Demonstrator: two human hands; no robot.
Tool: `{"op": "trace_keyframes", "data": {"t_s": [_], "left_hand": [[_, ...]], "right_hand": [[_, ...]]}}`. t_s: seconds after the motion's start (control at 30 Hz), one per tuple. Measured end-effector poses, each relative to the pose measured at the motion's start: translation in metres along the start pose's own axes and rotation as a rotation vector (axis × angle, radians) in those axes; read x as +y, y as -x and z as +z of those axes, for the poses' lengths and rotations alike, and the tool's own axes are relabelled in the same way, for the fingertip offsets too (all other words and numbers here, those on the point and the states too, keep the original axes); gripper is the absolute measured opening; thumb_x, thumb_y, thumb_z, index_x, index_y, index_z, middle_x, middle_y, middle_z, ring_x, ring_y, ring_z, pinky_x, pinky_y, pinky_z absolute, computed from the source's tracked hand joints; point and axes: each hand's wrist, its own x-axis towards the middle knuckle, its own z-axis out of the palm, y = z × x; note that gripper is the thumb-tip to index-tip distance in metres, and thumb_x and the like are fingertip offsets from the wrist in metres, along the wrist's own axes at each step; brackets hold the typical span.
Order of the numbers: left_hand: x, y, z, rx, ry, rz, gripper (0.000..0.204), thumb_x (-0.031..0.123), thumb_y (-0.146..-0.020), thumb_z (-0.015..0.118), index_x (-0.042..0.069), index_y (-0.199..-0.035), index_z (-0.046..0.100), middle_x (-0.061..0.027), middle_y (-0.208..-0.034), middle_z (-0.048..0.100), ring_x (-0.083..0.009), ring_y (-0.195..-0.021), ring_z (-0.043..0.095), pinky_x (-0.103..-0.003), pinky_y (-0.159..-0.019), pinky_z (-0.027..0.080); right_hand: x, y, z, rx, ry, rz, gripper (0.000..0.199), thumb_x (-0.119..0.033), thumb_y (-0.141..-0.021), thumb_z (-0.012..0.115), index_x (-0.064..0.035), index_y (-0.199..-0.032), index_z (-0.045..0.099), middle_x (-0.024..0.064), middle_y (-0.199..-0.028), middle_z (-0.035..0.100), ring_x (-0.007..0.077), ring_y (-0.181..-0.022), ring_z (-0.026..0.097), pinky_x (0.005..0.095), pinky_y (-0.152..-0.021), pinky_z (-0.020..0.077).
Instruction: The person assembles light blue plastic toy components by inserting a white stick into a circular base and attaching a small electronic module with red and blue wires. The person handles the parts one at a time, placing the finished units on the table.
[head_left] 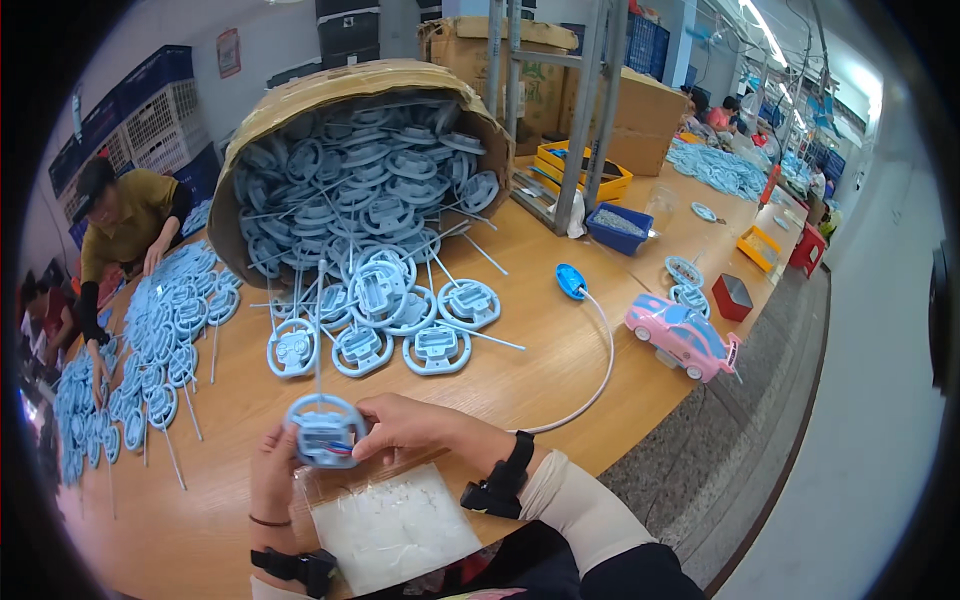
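1. The light-blue toy steering wheel (325, 432) is held up just above the near edge of the table (545, 395), its open back toward the wearer and a thin pale rod (319, 340) pointing up from it.
2. The left hand (272, 462) is closed on the wheel's left rim; the right hand (402, 422) pinches its lower right side, thumb toward the housing.
3. Inside the housing there seem to be red and blue wires, though blur makes them hard to tell.
4. Below the hands lies a whitish sheet (400, 530), apparently under clear plastic.
5. Beyond the hands, more wheels (437, 345) lie in a loose cluster before a cardboard carton (345, 82), tipped on its side and packed with the same parts.
6. To the left spreads another pile (170, 310), where a co-worker (130, 225) in a mustard top reaches in.
7. To the right, a white cord (610, 350) curves from a blue oval device (570, 281), near a pink toy car (680, 335).
8. Past the car sit a red box (732, 297) and a blue bin (615, 240).
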Motion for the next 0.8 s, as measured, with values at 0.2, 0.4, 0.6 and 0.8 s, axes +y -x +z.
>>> {"op": "trace_keyframes", "data": {"t_s": [0.2, 0.4, 0.6, 0.8], "left_hand": [[0.041, -0.088, -0.161, 0.281, 0.334, 0.485, 0.049, 0.037, -0.087, 0.053, 0.003, -0.122, 0.045, -0.0107, -0.119, 0.051, -0.0222, -0.11, 0.05, -0.034, -0.091, 0.044], [0.051, -0.102, -0.12, 0.002, -0.192, 0.059, 0.054, 0.039, -0.088, 0.05, 0.001, -0.125, 0.042, -0.0138, -0.118, 0.051, -0.0251, -0.113, 0.047, -0.036, -0.094, 0.039], [0.03, -0.129, 0.004, 0.136, -1.011, 0.325, 0.069, 0.051, -0.068, 0.067, -0.002, -0.11, 0.051, -0.021, -0.101, 0.058, -0.0323, -0.093, 0.056, -0.039, -0.082, 0.043], [0.02, -0.123, 0.03, 0.472, -1.503, 0.35, 0.088, 0.058, -0.06, 0.068, 0.0, -0.121, 0.042, -0.0216, -0.112, 0.046, -0.0335, -0.105, 0.043, -0.039, -0.088, 0.037]], "right_hand": [[0.007, -0.005, 0.002, 0.061, 0.158, -0.132, 0.016, -0.008, -0.076, 0.061, 0.0013, -0.088, 0.055, 0.0067, -0.073, 0.059, 0.012, -0.057, 0.058, 0.0244, -0.05, 0.0465], [0.001, -0.009, 0.004, 0.216, 0.358, -0.19, 0.013, -0.011, -0.08, 0.058, -0.0011, -0.087, 0.057, 0.0056, -0.07, 0.059, 0.0123, -0.055, 0.056, 0.0267, -0.05, 0.0446], [0.0, -0.002, -0.005, 0.418, 0.381, -0.197, 0.016, -0.016, -0.08, 0.061, -0.0019, -0.087, 0.061, 0.0016, -0.066, 0.057, 0.0082, -0.056, 0.051, 0.0237, -0.051, 0.0413], [-0.002, -0.002, -0.005, 0.487, 0.338, -0.133, 0.019, -0.019, -0.079, 0.064, -0.0003, -0.085, 0.062, 0.0015, -0.065, 0.057, 0.0072, -0.057, 0.049, 0.0233, -0.052, 0.0394]]}}
